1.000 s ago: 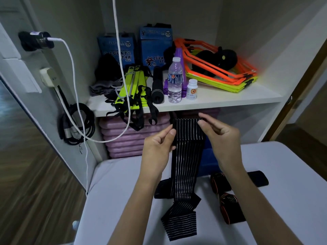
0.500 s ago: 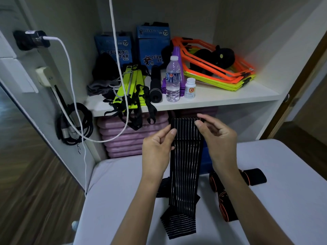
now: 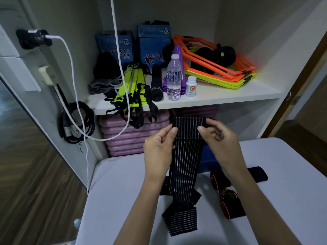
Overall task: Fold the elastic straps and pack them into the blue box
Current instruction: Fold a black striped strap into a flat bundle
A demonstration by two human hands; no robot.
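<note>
- Now: strap [image 3: 185, 156] held up by its top edge, left hand [image 3: 159, 147] pinching at 9 o'clock, right hand [image 3: 219, 138] pinching at 3 o'clock.
- Hanging down to the white table [image 3: 283, 174], tail bunched at 6 o'clock.
- Looks soft, light, stretchy, floppy.
- Best held at both top corners.
- Blue box [image 3: 206, 156] just behind strap.

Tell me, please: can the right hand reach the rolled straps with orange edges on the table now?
Probably yes, but not at once. The rolled straps lie uncovered on the white table, just beside the right forearm. However, the right hand and left hand both pinch the striped strap, so it must release first.
</note>
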